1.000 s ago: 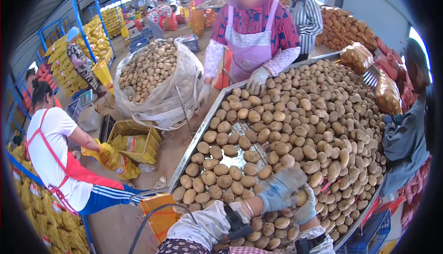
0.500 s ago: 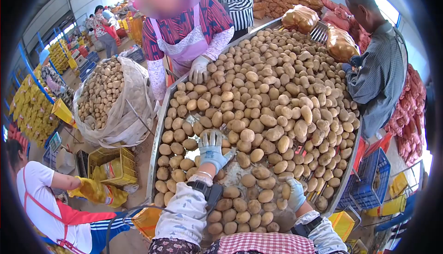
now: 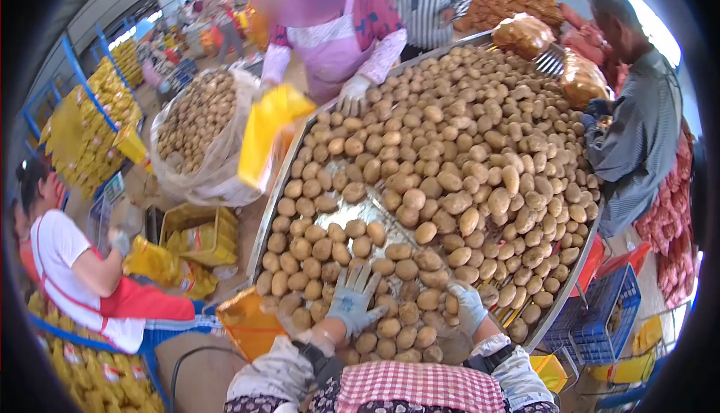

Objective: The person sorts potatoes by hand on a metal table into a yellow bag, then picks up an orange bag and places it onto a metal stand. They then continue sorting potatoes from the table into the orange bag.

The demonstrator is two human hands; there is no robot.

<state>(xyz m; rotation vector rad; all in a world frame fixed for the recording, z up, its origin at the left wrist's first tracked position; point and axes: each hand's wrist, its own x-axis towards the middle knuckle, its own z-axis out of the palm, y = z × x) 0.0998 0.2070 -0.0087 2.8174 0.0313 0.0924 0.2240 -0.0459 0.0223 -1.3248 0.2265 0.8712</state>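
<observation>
My left hand (image 3: 354,300), in a pale glove, lies with fingers spread over potatoes (image 3: 388,328) near the front of the metal-rimmed table (image 3: 264,237). My right hand (image 3: 469,308), also gloved, rests at the right side of the same front group. Its fingers are stretched out against the potatoes, and no potato shows in its grasp. A large heap of potatoes (image 3: 480,150) covers the back and right of the table. Bare shiny tabletop (image 3: 349,210) shows between the heap and the potatoes at the left.
Across the table, a person's gloved hand (image 3: 352,96) touches the heap; beside it is a blurred yellow container (image 3: 274,132). Another person (image 3: 637,120) stands at right. A white sack of potatoes (image 3: 169,169), a yellow crate (image 3: 196,233) and a blue crate (image 3: 596,312) flank the table.
My left hand has drawn back toward me, and more potatoes lie ahead of it. The potato at my right hand's fingers is no longer held. A yellow container has appeared beside the person opposite.
</observation>
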